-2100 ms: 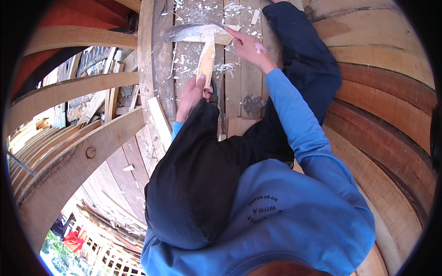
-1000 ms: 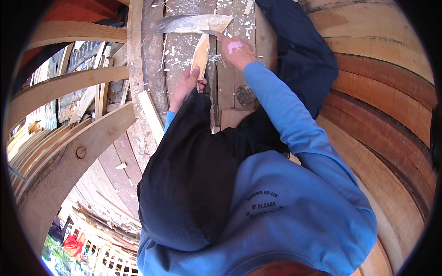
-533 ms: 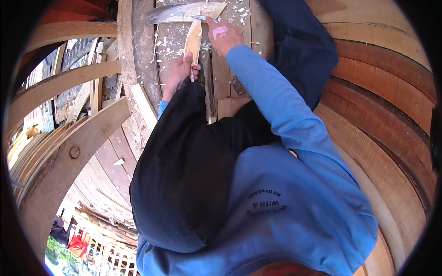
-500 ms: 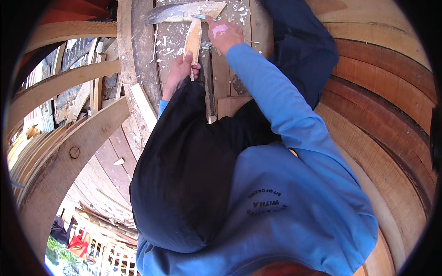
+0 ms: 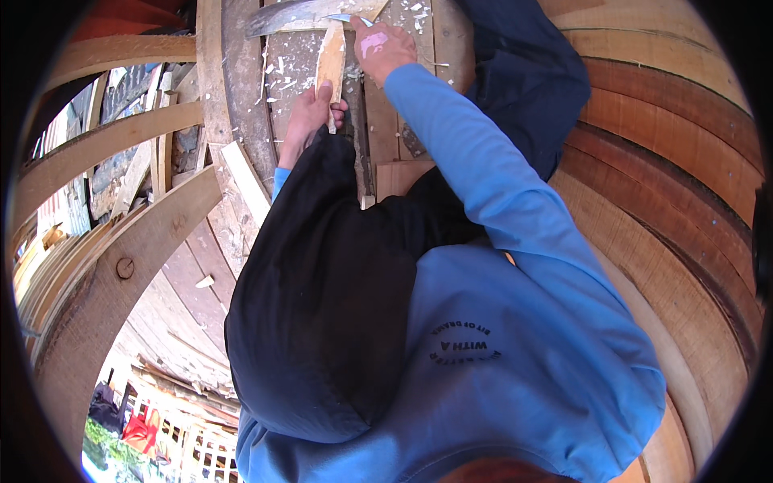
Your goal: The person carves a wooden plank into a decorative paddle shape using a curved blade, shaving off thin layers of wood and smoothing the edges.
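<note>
Over the last two seconds the right hand (image 5: 385, 50) has drawn closer to the far end of the pale wooden strip (image 5: 331, 58), while the whole scene has slid upward in the view. That hand is closed around a small knife (image 5: 341, 17), its handle hidden by the fist and its blade pointing left across the strip's far end; whether the edge touches the wood cannot be told. The left hand (image 5: 310, 111) grips the strip's near end, thumb on top and fingers curled around the side, beside the dark trouser leg (image 5: 314, 266). The strip points away from the person, its far end meeting or overlapping the near edge of a curved board (image 5: 298, 16) that lies crosswise on the floor planks (image 5: 240, 76). White shavings (image 5: 280, 82) are scattered around the strip. Left of the trouser leg lies a pale offcut (image 5: 246, 181); curved timbers (image 5: 121, 249) stand farther left, and broad wall planks (image 5: 668, 145) bend along the right.
</note>
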`<state>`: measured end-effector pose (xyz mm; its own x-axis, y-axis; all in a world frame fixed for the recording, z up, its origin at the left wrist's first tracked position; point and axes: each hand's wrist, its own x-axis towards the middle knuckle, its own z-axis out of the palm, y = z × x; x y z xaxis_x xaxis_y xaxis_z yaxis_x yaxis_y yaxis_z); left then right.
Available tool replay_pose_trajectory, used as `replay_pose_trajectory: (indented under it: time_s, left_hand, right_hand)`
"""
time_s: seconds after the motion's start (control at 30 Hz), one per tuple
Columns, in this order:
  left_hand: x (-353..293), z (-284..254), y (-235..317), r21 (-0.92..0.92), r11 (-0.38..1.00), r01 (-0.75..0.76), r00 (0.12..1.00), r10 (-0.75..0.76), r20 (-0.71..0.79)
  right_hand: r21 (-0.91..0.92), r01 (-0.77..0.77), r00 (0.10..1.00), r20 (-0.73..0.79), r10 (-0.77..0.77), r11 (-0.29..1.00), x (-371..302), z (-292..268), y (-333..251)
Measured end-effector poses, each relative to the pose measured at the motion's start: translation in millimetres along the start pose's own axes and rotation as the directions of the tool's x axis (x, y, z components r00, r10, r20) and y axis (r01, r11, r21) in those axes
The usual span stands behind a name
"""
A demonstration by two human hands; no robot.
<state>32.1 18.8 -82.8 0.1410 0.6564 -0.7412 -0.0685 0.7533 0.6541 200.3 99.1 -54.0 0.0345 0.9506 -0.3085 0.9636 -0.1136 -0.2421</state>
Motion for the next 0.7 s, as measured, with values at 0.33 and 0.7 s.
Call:
replay_pose_trajectory:
  time_s: [0.33,0.7]
  left_hand:
    - [-14.3,0.4,3.7,0.105,0.993,0.050,0.999,-0.048,-0.020]
    - [-9.8,-3.7,-1.6,0.150,0.988,0.027,0.999,-0.023,-0.025]
  right_hand:
    - [0.062,0.074,0.980,0.179,-0.084,0.995,33.1,12.0,37.6]
    - [0.101,0.040,0.988,0.145,-0.054,0.994,-0.7,2.5,31.8]
